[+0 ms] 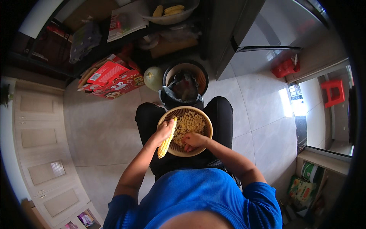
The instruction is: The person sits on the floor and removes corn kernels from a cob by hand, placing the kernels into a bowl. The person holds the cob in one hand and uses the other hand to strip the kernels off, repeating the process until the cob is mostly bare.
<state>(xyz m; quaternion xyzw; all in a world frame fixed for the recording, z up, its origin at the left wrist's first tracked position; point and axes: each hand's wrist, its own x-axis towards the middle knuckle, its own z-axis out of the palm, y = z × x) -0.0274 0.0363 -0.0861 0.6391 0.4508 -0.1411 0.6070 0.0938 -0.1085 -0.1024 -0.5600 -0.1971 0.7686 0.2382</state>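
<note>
A round tan plastic basket [209, 128] rests on my lap between my knees. Loose pale yellow corn kernels [190, 122] cover its bottom. My left hand [164, 130] is closed around a corn cob [164, 149], held slantwise over the basket's left rim. Rows of yellow kernels still show on the cob's lower end, while its upper part is partly covered by my fingers. Inside the basket, my right hand [195, 140] lies low over the kernels with its fingers curled. What those fingers hold, if anything, is hidden.
Just beyond my knees stands a bin [206, 78] with a dark bag [179, 93]. A pale green melon [153, 78] and a red cardboard box [114, 80] sit left of it. More cobs lie in a bowl [187, 17] on the shelf. A red stool [332, 92] is far right.
</note>
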